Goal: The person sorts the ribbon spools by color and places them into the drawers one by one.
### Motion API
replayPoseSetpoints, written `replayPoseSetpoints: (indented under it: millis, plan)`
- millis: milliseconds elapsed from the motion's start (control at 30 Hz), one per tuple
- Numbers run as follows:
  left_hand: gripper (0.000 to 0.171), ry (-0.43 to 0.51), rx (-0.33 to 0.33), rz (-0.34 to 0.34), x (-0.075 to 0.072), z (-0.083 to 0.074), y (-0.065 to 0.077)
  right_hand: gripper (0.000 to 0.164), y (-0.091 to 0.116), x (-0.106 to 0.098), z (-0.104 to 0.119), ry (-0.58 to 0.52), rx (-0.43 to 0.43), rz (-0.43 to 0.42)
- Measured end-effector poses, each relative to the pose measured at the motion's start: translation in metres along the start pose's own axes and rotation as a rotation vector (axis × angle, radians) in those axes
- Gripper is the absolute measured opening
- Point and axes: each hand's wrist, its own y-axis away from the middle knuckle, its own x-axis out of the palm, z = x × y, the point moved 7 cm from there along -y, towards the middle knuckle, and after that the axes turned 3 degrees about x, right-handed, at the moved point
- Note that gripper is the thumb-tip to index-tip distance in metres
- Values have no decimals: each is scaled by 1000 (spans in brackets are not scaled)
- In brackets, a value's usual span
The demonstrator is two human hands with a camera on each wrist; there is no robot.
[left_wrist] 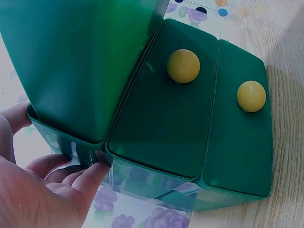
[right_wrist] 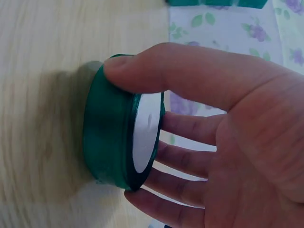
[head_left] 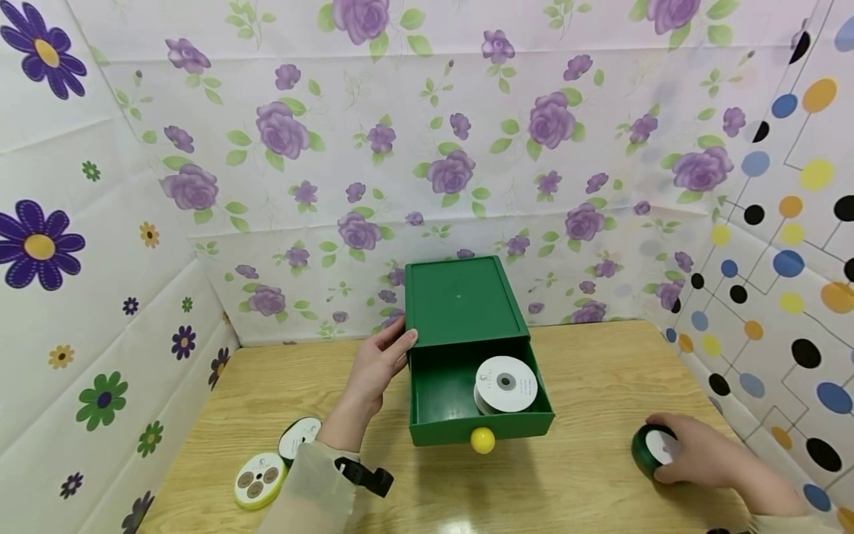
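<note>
A green drawer cabinet [head_left: 460, 300] stands mid-table, its top drawer [head_left: 440, 400] pulled out. In that drawer lies a white-faced ribbon spool [head_left: 520, 386]. My left hand [head_left: 376, 367] holds the cabinet at its left side, the thumb by the top front corner. In the left wrist view, that hand's fingers [left_wrist: 88, 183] bend against the cabinet's side, beside two closed lower drawers [left_wrist: 161, 118] with yellow knobs. Over at the right of the table, my right hand [head_left: 703, 452] grips a roll of dark green ribbon [right_wrist: 107, 128] between thumb and fingers, its white face toward the palm.
Two more ribbon spools lie left of the cabinet, a yellow-edged one [head_left: 260, 475] and a dark-edged one [head_left: 298, 436], partly behind my left forearm. A yellow knob [head_left: 483, 440] juts from the pulled-out drawer. Patterned sheets [head_left: 400, 185] enclose the wooden table [head_left: 594, 371] at back and sides.
</note>
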Motion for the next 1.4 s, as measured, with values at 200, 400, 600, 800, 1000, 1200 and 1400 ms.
replayPoseSetpoints:
  millis: [200,400,600,800,1000,1200,1400]
  plan:
    - [70,-7,-2,6,0,1,1,92,-4,-5,16,-24,-72,-105]
    - [70,-4,-15,-9,-1,2,-1,91,-10,-13,33,-121,-90,-224]
    - [71,5,-11,-15,-2,0,-1,93,-13,-23,60,-235,-89,-363]
    - [69,21,-8,-19,-2,2,-1,92,-14,-26,87,-300,-101,-428]
    - [70,21,-7,-32,-2,3,-1,90,-14,-32,115,-366,-120,-464]
    - [69,26,-7,-39,-1,3,0,84,-8,-48,149,-381,-208,-506]
    - [70,22,-5,-35,1,2,1,80,6,-69,187,-358,-324,-550]
